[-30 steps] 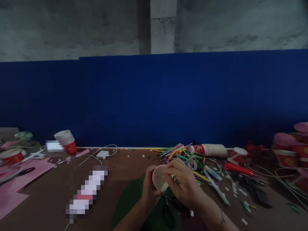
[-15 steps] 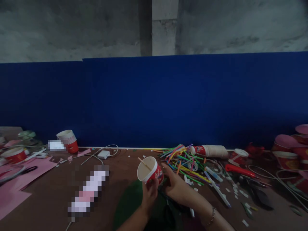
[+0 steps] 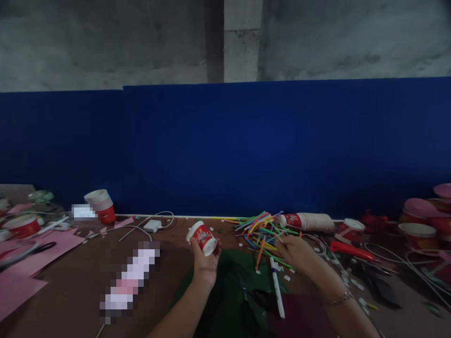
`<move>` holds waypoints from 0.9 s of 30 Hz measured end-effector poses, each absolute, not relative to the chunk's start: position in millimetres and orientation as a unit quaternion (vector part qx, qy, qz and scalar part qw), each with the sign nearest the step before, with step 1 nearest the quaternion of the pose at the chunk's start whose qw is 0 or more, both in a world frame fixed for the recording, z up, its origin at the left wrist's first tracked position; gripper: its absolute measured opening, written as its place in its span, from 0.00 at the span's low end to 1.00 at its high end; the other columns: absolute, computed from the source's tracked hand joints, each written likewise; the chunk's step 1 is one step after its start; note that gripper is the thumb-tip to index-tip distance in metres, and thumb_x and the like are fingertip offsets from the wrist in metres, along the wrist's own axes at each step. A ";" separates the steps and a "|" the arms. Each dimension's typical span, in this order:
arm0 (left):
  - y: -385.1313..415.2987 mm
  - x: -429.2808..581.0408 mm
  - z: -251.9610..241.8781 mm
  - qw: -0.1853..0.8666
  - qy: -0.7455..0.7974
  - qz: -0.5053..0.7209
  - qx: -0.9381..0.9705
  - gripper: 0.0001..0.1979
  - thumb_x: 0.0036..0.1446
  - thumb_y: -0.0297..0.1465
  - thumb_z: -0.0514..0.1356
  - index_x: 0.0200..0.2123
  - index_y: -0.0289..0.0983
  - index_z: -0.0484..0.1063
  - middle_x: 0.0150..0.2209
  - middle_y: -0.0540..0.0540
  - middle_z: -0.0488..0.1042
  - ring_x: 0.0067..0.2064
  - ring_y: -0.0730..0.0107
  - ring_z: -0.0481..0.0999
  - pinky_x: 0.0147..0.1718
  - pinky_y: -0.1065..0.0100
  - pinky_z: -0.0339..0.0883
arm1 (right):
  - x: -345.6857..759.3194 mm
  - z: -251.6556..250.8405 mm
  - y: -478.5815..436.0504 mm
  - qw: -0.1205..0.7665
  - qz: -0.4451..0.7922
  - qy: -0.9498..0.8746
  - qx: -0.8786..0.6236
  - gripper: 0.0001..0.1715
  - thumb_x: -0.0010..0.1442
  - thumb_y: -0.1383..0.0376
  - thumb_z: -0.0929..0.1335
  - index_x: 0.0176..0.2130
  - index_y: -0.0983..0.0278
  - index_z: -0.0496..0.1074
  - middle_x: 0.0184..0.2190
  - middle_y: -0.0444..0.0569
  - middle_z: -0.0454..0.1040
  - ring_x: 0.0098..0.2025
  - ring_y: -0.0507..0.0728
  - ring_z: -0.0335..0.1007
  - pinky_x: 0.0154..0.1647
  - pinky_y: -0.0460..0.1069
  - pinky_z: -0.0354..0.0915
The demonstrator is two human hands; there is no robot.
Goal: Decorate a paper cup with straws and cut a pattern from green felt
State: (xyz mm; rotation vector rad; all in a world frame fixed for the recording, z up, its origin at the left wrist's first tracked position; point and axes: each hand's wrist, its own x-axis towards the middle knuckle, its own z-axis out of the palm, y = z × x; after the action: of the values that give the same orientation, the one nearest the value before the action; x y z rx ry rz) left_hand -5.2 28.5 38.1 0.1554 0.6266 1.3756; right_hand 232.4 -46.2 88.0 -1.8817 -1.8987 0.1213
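Observation:
My left hand [image 3: 205, 260] grips a small red and white paper cup [image 3: 201, 237], tilted with its base pointing towards me. My right hand [image 3: 296, 252] reaches over the near edge of a pile of coloured straws [image 3: 265, 228]; its fingers curl down among them and what they hold, if anything, is hidden. A white pen [image 3: 276, 287] lies just left of my right wrist. Dark green paper [image 3: 225, 300] lies under both forearms.
A stack of paper cups [image 3: 306, 221] lies on its side behind the straws. A red-handled cutter [image 3: 349, 250], cables [image 3: 405, 258] and red cups [image 3: 421, 225] crowd the right. Pink paper [image 3: 38, 253], scissors [image 3: 37, 249], more cups [image 3: 100, 206] and a charger [image 3: 152, 226] lie on the left.
My left hand turned the cup from mouth-up to tilted, base towards me. My right hand left the cup and moved right to the straw pile. The stick seen in the cup no longer shows.

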 end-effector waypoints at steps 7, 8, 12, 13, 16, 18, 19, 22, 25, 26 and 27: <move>24.5 -3.0 38.5 0.767 0.292 0.556 0.131 0.27 0.56 0.50 0.49 0.34 0.30 0.71 0.24 0.41 0.75 0.24 0.66 0.75 0.21 0.70 0.68 | 203.1 102.8 -47.6 0.256 0.084 -0.691 -0.671 0.10 0.56 0.67 0.63 0.25 0.64 0.70 0.24 0.47 0.72 0.27 0.54 0.66 0.28 0.46 0.56; 22.6 -2.1 37.6 0.776 0.285 0.544 0.143 0.26 0.56 0.49 0.50 0.35 0.30 0.71 0.25 0.41 0.76 0.25 0.66 0.76 0.21 0.71 0.67 | 195.6 102.7 -47.0 0.267 0.086 -0.702 -0.654 0.08 0.55 0.67 0.64 0.27 0.65 0.70 0.27 0.48 0.73 0.29 0.54 0.67 0.30 0.46 0.58; 13.5 4.5 34.3 0.808 0.234 0.507 0.188 0.24 0.55 0.48 0.53 0.39 0.31 0.70 0.30 0.40 0.77 0.30 0.66 0.77 0.24 0.72 0.67 | 162.6 96.2 -46.7 0.345 0.036 -0.748 -0.566 0.14 0.51 0.66 0.69 0.40 0.66 0.68 0.37 0.52 0.71 0.38 0.58 0.67 0.39 0.50 0.62; 10.9 6.6 34.2 0.813 0.215 0.503 0.199 0.24 0.55 0.47 0.54 0.40 0.31 0.70 0.31 0.41 0.77 0.31 0.66 0.76 0.26 0.72 0.67 | 155.0 93.3 -47.1 0.353 0.030 -0.754 -0.553 0.16 0.51 0.67 0.69 0.41 0.65 0.67 0.37 0.52 0.71 0.39 0.58 0.67 0.40 0.51 0.62; 3.8 12.5 35.3 0.819 0.186 0.495 0.222 0.23 0.56 0.46 0.55 0.41 0.30 0.71 0.33 0.42 0.76 0.33 0.67 0.76 0.31 0.71 0.68 | 139.8 82.6 -47.4 0.368 -0.008 -0.750 -0.549 0.12 0.53 0.68 0.67 0.40 0.65 0.67 0.35 0.51 0.70 0.39 0.59 0.66 0.41 0.52 0.63; 0.7 15.4 35.8 0.821 0.194 0.489 0.223 0.22 0.56 0.45 0.55 0.40 0.30 0.71 0.32 0.43 0.76 0.32 0.69 0.75 0.31 0.72 0.67 | 136.6 75.6 -46.3 0.371 -0.026 -0.744 -0.556 0.10 0.54 0.68 0.66 0.39 0.65 0.67 0.35 0.51 0.70 0.38 0.59 0.66 0.40 0.51 0.62; -0.1 16.4 35.7 0.820 0.198 0.489 0.222 0.22 0.56 0.45 0.55 0.39 0.30 0.72 0.32 0.43 0.76 0.31 0.70 0.74 0.30 0.72 0.67 | 136.6 72.7 -45.4 0.372 -0.030 -0.741 -0.559 0.09 0.54 0.68 0.66 0.38 0.64 0.67 0.34 0.50 0.70 0.38 0.58 0.67 0.40 0.51 0.62; -1.0 18.3 34.0 0.817 0.198 0.495 0.220 0.21 0.56 0.45 0.55 0.37 0.31 0.72 0.29 0.45 0.75 0.28 0.74 0.72 0.28 0.74 0.65 | 138.9 67.5 -43.0 0.375 -0.038 -0.732 -0.567 0.08 0.53 0.69 0.66 0.37 0.64 0.67 0.33 0.49 0.70 0.37 0.58 0.67 0.39 0.50 0.62; -1.1 18.3 33.4 0.818 0.194 0.495 0.217 0.21 0.56 0.45 0.56 0.36 0.31 0.72 0.28 0.46 0.74 0.27 0.74 0.72 0.28 0.74 0.65 | 140.2 66.5 -41.9 0.373 -0.052 -0.734 -0.565 0.07 0.53 0.68 0.66 0.36 0.64 0.68 0.33 0.49 0.71 0.36 0.58 0.67 0.38 0.50 0.62; -1.2 18.1 33.6 0.820 0.194 0.494 0.216 0.21 0.56 0.45 0.56 0.36 0.31 0.72 0.28 0.45 0.74 0.28 0.74 0.72 0.29 0.74 0.65 | 140.1 66.8 -41.9 0.372 -0.055 -0.735 -0.565 0.08 0.52 0.68 0.66 0.36 0.64 0.68 0.32 0.50 0.71 0.36 0.58 0.68 0.38 0.50 0.62; -1.4 17.8 34.0 0.820 0.194 0.493 0.216 0.21 0.56 0.45 0.55 0.37 0.31 0.72 0.29 0.45 0.74 0.28 0.73 0.72 0.29 0.73 0.65 | 139.9 67.2 -41.9 0.370 -0.057 -0.736 -0.565 0.08 0.52 0.68 0.66 0.37 0.65 0.68 0.32 0.50 0.71 0.36 0.58 0.68 0.38 0.50 0.63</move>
State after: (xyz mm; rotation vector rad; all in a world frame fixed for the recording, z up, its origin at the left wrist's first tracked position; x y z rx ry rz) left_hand 17.8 -1.4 34.0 0.4596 0.4126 1.0491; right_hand 139.9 -41.9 67.2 -1.4495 -1.8875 -0.1468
